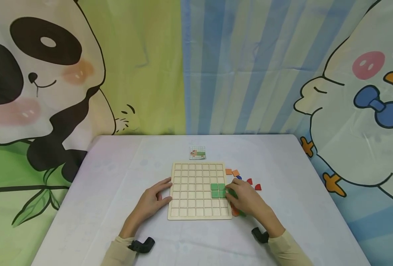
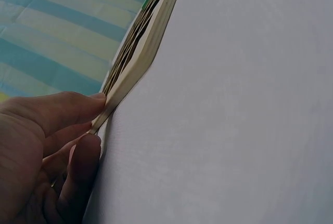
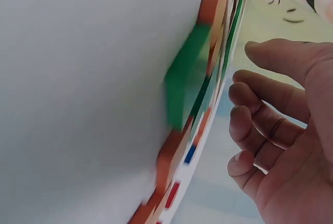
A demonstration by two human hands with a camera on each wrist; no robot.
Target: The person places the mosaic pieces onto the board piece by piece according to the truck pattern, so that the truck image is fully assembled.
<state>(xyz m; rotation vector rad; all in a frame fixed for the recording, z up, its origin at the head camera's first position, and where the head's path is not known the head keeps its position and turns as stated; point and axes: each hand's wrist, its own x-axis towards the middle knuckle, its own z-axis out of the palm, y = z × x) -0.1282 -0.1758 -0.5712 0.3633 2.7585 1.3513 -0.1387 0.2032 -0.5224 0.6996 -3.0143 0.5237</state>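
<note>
A pale wooden grid board point(image 1: 199, 218) lies flat in front of me. Several green squares point(image 1: 214, 187) fill a block of cells beside its right edge. My left hand point(image 1: 151, 201) rests its fingertips and thumb against the board's left edge; the left wrist view has those fingertips point(image 2: 98, 98) right at the wooden rim. At the right edge, thumb and fingers of my right hand point(image 1: 247, 197) are beside the green squares. From the right wrist, the thumb and loosely bent fingers point(image 3: 247, 122) stand apart, with nothing showing between them. This hand partly hides a green piece point(image 3: 182, 78).
Loose pieces lie right of the board: orange squares point(image 1: 228, 171), a blue piece point(image 1: 239, 177), red rounded pieces point(image 1: 257, 187) and orange ones point(image 1: 235, 211). A small picture card point(image 1: 197, 152) lies behind the board. Printed curtains point(image 1: 249, 66) stand behind the white-covered table point(image 1: 116, 159).
</note>
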